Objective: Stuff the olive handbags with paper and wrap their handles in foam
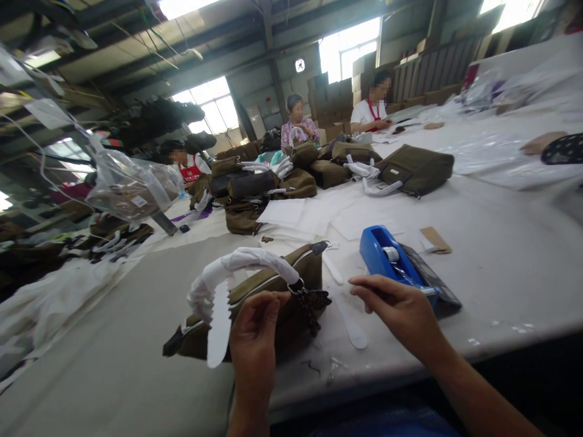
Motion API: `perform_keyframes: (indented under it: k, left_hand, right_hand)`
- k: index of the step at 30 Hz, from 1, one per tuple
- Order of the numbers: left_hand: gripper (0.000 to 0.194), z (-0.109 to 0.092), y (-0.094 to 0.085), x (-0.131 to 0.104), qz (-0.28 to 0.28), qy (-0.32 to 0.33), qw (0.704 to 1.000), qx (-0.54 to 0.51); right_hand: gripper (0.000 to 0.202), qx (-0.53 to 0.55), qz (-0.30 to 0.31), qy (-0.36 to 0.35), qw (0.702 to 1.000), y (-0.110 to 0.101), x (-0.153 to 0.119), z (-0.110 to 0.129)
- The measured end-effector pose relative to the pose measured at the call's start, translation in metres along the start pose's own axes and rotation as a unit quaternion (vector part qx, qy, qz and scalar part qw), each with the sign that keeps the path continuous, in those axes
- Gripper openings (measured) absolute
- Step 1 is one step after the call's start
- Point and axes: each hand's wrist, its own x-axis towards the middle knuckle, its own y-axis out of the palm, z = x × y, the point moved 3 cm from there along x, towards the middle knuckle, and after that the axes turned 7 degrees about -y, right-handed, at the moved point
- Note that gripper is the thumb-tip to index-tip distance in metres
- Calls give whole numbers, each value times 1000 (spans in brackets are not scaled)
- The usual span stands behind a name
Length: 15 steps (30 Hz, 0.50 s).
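Note:
An olive-brown handbag (255, 284) stands on the table before me, with its top zip shut. White wrapping covers its handles (246, 258), and a dark hanging charm (312, 303) is attached near a handle's end. My left hand (255, 331) is closed in front of the bag, fingertips pinched beside the charm; what they hold is hidden. Left of that hand stands a white strip with a notched edge (219, 331). My right hand (401, 306) is closed too, fingertips together, in front of a blue tape dispenser (378, 249). Anything in that pinch is too small to see.
White strips (354, 328) lie between bag and dispenser. A brown tag (436, 240) and white sheets (285, 212) are farther back. Several olive bags (419, 169) are piled beyond. Co-workers (298, 124) are at the far side; another person's hand (542, 143) reaches in at right.

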Motion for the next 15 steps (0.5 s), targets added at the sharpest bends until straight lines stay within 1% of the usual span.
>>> perform_keyframes:
  k: [1, 2, 4, 6, 8, 9, 11, 13, 15]
  left_hand:
    - [15, -2, 4, -1, 5, 0, 1000, 0]
    - [18, -4, 8, -1, 9, -2, 1000, 5]
    - [26, -7, 14, -3, 16, -12, 1000, 8]
    - [29, -9, 20, -4, 29, -18, 999, -4]
    - [21, -10, 24, -4, 48, -13, 999, -6]
    - [16, -11, 25, -4, 59, -6, 998, 3]
    - [8, -12, 28, -3, 78, 22, 996, 41]
    - [10, -14, 31, -3, 91, 66, 990, 83]
    - [14, -16, 35, -3, 106, 96, 983, 111]
  right_hand:
    - [16, 77, 1, 47, 996, 4, 0, -1]
    - [17, 155, 6, 89, 984, 10, 0, -1]
    - [20, 288, 23, 149, 946, 23, 0, -2]
    - [23, 372, 34, 188, 908, 34, -1, -3]
    - [24, 408, 38, 212, 887, 42, -2, -4]
    - [23, 414, 39, 219, 883, 45, -3, -5]
    - [22, 399, 39, 219, 889, 49, -4, -6]
    - [20, 358, 33, 197, 912, 50, -3, -7]
    - [17, 308, 25, 159, 938, 49, -2, -7]
